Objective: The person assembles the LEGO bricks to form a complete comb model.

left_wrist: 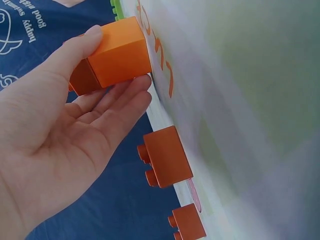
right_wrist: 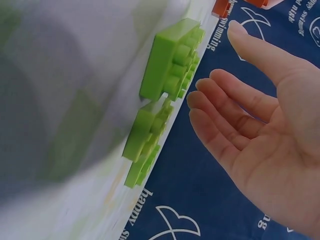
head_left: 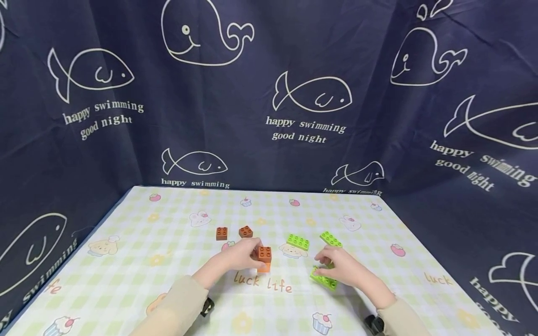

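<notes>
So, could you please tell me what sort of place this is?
Probably a curtained-off play or filming corner: a blue fish-print curtain hangs around a checked tablecloth with toy bricks on it.

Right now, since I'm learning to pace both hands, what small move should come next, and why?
Probably lower the right hand and pinch the nearest green brick: that hand is open over it and holds nothing, while the left hand already grips the brown brick stacked on the orange brick.
</notes>
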`<state>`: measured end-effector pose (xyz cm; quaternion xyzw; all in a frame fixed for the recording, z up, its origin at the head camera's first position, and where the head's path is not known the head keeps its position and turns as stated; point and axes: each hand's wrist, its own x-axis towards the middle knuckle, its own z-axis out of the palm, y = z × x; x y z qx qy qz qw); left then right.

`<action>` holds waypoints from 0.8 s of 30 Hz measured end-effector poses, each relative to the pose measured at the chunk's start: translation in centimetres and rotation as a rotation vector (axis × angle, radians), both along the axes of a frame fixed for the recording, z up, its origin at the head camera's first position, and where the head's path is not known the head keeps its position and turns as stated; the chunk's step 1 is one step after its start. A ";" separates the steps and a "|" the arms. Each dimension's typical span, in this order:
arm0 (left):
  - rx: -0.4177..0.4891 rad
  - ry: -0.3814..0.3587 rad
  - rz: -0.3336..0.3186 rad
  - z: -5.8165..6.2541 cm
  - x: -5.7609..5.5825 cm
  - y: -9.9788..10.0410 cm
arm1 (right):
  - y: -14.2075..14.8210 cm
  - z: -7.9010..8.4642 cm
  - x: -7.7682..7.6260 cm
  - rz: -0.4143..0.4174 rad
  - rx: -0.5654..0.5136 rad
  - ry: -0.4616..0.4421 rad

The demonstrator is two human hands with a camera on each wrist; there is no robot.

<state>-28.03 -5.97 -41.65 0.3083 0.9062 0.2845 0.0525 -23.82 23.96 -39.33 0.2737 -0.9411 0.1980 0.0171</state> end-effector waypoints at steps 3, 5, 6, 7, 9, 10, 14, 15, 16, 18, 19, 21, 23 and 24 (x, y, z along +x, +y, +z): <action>0.000 0.005 0.000 -0.1 -0.1 0.0 | 0.3 -0.1 0.2 -0.006 0.008 -0.007; 0.005 0.003 -0.002 -0.1 -0.1 0.0 | 0.5 -0.1 0.3 0.000 0.011 -0.009; 0.007 0.001 -0.004 -0.1 -0.1 0.0 | 0.6 -0.2 0.3 0.004 0.011 -0.009; 0.009 -0.002 -0.004 -0.1 -0.1 0.0 | 0.7 -0.2 0.3 0.005 0.010 -0.012; 0.014 -0.010 -0.005 -0.1 -0.1 0.0 | 0.9 -0.3 0.4 0.009 0.008 -0.015; 0.016 -0.011 -0.005 -0.2 -0.1 0.0 | 0.8 -0.4 0.4 0.013 0.008 -0.016; 0.023 -0.007 -0.006 -0.2 -0.1 -0.2 | 0.8 -0.7 0.3 0.014 0.012 -0.024; 0.026 -0.007 -0.008 -0.2 -0.1 -0.2 | 0.8 -0.7 0.3 0.011 0.015 -0.024; 0.029 -0.005 -0.010 -0.2 -0.1 -0.2 | 0.8 -0.8 0.3 0.009 0.018 -0.026; 0.037 -0.005 -0.014 -0.3 -0.1 -0.3 | 0.9 -1.0 0.3 0.005 0.020 -0.036; 0.040 -0.003 -0.018 -0.2 -0.1 -0.3 | 0.9 -1.0 0.3 0.002 0.018 -0.042; 0.045 -0.005 -0.023 -0.2 -0.1 -0.3 | 0.9 -1.1 0.3 -0.001 0.010 -0.055; 0.048 -0.007 -0.028 -0.1 -0.1 -0.2 | 0.9 -1.1 0.3 -0.005 -0.002 -0.073; 0.048 -0.006 -0.030 0.0 -0.1 -0.2 | 0.9 -1.1 0.3 -0.009 -0.007 -0.079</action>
